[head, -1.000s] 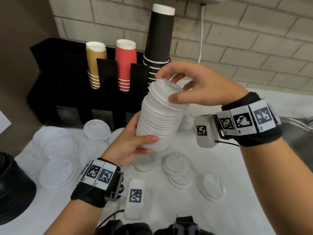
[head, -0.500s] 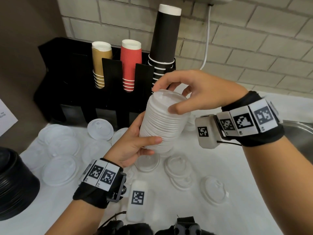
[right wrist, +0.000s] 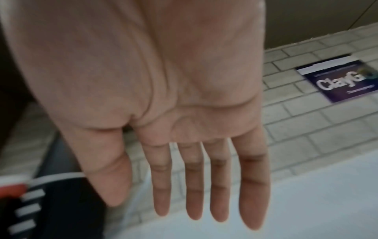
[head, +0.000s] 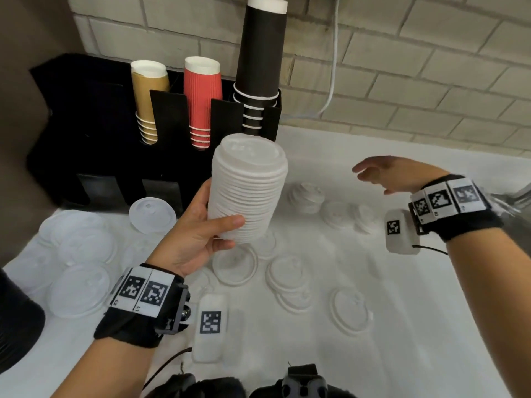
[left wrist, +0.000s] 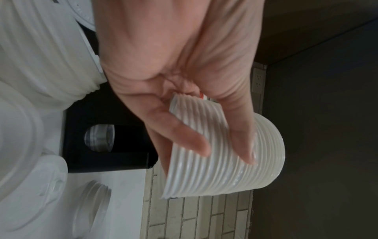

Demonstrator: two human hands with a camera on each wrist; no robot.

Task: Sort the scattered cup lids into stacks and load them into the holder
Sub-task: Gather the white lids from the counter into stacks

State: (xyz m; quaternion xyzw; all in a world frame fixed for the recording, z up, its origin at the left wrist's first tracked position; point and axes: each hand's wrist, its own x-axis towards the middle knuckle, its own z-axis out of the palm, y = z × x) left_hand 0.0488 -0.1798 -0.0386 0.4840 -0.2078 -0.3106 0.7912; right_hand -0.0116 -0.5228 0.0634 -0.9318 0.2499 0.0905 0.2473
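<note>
Left hand (head: 192, 239) has the tall stack of white lids (head: 248, 188) gripped low down, thumb across the front and fingers wrapped behind; the left wrist view shows the fingertips biting only the bottom few ribs. The stack is in the air, tilted slightly, just in front of the black holder (head: 94, 156), right below the black cups (head: 260, 67). Right hand (head: 393, 175) is off to the side over the counter (head: 431, 311), fingers straight and spread, holding nothing. Main risk as I see it: a one-handed grip near the base with the top unsupported. Any tilt or bump and the upper lids likely shear off and scatter. The second risk is clipping the black cups or the red cups (head: 202, 101) on the way in, because clearance there looks tight. The third is sizing: loose white lids (head: 290, 274) lie flat below the stack, small stacks (head: 307, 196) sit further right and wider clear lids (head: 83, 285) sit on the left. Mixing diameters would probably make a stack sit crooked. I can't tell from here which slot is free, since the lower openings are dark. I'd want the right hand capping the top before it goes in.
</note>
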